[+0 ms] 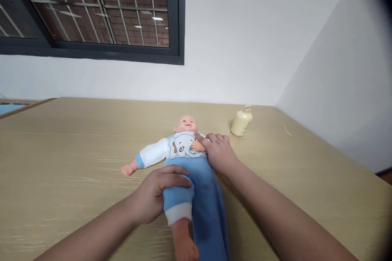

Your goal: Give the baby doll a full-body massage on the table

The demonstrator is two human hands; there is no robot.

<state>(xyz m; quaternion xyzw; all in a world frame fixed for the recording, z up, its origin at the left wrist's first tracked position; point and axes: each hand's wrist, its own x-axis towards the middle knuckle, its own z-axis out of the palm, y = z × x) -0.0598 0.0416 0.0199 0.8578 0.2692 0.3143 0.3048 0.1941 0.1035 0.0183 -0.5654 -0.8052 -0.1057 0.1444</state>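
Observation:
A baby doll (199,171) lies on its back on the table, head away from me. It wears blue trousers and a white top with a blue-outlined cartoon animal face on the chest. My left hand (156,191) is closed around the bent leg on the left, with the white cuff and bare foot (185,244) sticking out toward me. At the doll's right-hand side, my right hand (221,153) is closed over the arm that is folded onto the chest; the small doll hand (197,146) shows beside my index finger. The other doll arm (153,154) stretches out to the left.
A cream pump bottle (241,121) stands upright on the wood-coloured table (76,138), behind and right of the doll. Farther right lies a thin pale strip (287,130). White walls (245,36) and a dark-framed barred window (177,16) rise behind the table.

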